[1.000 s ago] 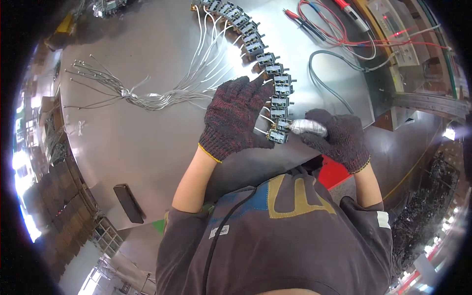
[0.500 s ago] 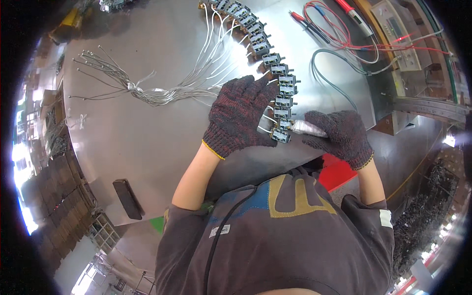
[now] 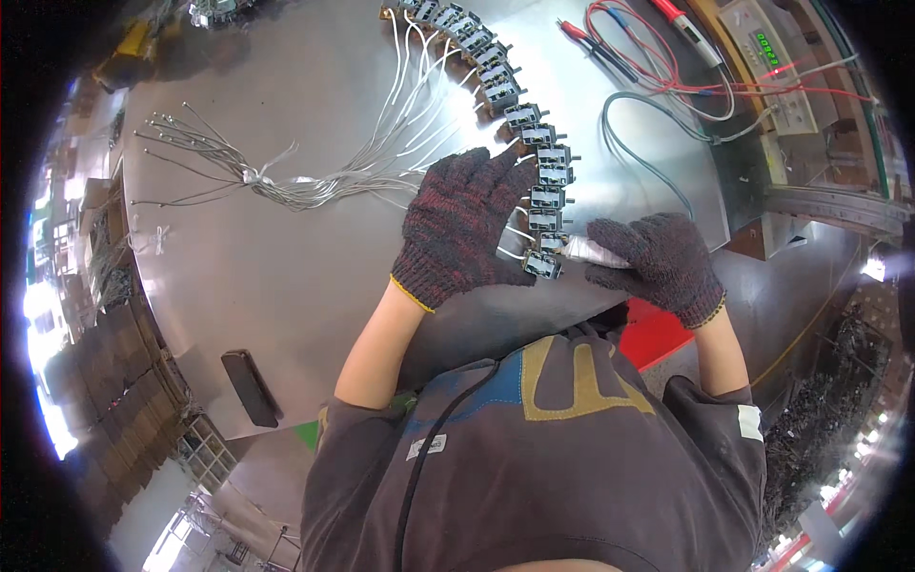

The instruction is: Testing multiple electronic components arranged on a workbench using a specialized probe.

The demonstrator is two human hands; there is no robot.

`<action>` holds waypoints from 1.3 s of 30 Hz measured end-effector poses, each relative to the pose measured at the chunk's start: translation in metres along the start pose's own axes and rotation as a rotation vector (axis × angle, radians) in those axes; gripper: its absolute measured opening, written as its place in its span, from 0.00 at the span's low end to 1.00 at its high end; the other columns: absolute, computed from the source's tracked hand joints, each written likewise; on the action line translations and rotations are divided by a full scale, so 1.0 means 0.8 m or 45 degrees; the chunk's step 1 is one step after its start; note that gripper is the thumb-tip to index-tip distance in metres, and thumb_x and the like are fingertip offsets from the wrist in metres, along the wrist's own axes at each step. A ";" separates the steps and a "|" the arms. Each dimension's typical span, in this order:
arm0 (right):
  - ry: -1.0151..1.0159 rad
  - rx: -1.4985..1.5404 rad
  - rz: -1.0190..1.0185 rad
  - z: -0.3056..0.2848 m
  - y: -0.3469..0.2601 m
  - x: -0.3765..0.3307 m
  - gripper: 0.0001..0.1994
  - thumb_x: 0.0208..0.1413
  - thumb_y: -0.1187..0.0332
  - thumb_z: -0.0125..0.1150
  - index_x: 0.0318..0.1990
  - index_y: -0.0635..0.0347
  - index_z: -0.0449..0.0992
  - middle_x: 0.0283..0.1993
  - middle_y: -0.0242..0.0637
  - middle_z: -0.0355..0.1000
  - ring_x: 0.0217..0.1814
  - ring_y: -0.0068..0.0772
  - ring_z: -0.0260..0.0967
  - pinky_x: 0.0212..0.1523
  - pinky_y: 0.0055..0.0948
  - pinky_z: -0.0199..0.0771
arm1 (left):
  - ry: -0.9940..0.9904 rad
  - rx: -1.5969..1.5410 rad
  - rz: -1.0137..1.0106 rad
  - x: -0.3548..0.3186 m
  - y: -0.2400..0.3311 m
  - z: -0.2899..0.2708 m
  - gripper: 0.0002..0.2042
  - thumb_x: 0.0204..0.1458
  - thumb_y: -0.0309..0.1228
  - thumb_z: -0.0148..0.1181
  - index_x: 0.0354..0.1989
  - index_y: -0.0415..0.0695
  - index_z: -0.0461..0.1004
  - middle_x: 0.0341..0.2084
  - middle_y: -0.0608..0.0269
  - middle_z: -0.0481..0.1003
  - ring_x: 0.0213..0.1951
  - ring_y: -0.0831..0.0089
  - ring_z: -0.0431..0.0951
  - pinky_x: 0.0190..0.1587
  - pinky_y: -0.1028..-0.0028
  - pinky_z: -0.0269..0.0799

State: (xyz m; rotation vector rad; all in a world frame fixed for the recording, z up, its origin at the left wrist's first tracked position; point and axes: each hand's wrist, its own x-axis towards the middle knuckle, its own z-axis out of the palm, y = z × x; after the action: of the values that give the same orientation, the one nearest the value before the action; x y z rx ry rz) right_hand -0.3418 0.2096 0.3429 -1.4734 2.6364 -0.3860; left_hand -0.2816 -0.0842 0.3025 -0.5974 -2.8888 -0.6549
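A curved row of small boxy metal switch-like parts (image 3: 547, 197) with short shafts lies across the metal table. White wires (image 3: 412, 86) run from them into a tied bundle (image 3: 315, 191) whose bare ends fan out at the left. My left hand (image 3: 457, 219), in a dark knitted glove, lies spread against the row's left side, thumb near the nearest part (image 3: 542, 265). My right hand (image 3: 658, 262), gloved alike, is closed on a slim tool wrapped in whitish tape (image 3: 593, 251). The tool's end meets the second-nearest part; its tip is too small to make out.
At the far right sits a bench meter (image 3: 767, 57) with a lit green display. Red and black test probes (image 3: 600, 50) and a grey cable (image 3: 629, 143) lie before it. A dark phone-like slab (image 3: 250, 388) rests near the table's left front edge.
The meter's display now shows green digits where it was dark. The row of parts appears shifted very slightly left in view; both hands keep nearly the same pose.
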 end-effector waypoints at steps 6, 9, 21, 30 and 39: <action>-0.022 -0.062 -0.023 -0.007 -0.004 0.001 0.27 0.51 0.51 0.78 0.57 0.47 0.81 0.25 0.37 0.74 0.27 0.45 0.75 0.30 0.44 0.71 | -0.005 -0.036 -0.012 0.003 0.002 -0.001 0.57 0.28 0.58 0.80 0.73 0.50 0.65 0.65 0.55 0.70 0.65 0.50 0.68 0.68 0.50 0.61; -0.019 -0.011 0.075 -0.009 -0.011 0.001 0.26 0.51 0.50 0.78 0.55 0.48 0.82 0.28 0.38 0.76 0.29 0.47 0.77 0.31 0.44 0.73 | 0.033 -0.031 -0.006 0.003 0.000 0.004 0.58 0.27 0.59 0.81 0.73 0.50 0.65 0.65 0.54 0.70 0.65 0.50 0.69 0.68 0.49 0.61; -0.011 0.190 0.478 -0.004 -0.075 -0.007 0.24 0.54 0.49 0.75 0.53 0.50 0.82 0.34 0.40 0.82 0.34 0.48 0.82 0.36 0.43 0.80 | 0.039 -0.005 -0.026 -0.001 -0.001 0.009 0.57 0.29 0.62 0.78 0.72 0.50 0.66 0.67 0.53 0.69 0.65 0.48 0.68 0.70 0.48 0.60; -0.025 0.070 0.278 -0.010 -0.059 -0.001 0.25 0.53 0.46 0.76 0.54 0.46 0.82 0.27 0.38 0.79 0.28 0.46 0.80 0.31 0.44 0.77 | 0.046 -0.012 -0.020 0.001 0.000 0.009 0.57 0.29 0.63 0.77 0.73 0.51 0.65 0.69 0.55 0.68 0.66 0.48 0.68 0.71 0.48 0.59; -0.141 0.028 0.215 -0.014 -0.051 0.002 0.26 0.53 0.45 0.75 0.55 0.46 0.82 0.27 0.38 0.79 0.27 0.46 0.79 0.30 0.45 0.75 | 0.034 0.031 -0.022 -0.002 0.000 0.012 0.58 0.28 0.63 0.78 0.73 0.51 0.65 0.70 0.56 0.67 0.66 0.50 0.68 0.71 0.50 0.60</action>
State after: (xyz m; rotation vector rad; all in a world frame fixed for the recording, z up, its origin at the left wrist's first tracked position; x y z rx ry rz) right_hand -0.3110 0.1898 0.3648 -1.2168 2.6335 -0.3068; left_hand -0.2807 -0.0808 0.2939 -0.5573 -2.8758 -0.6244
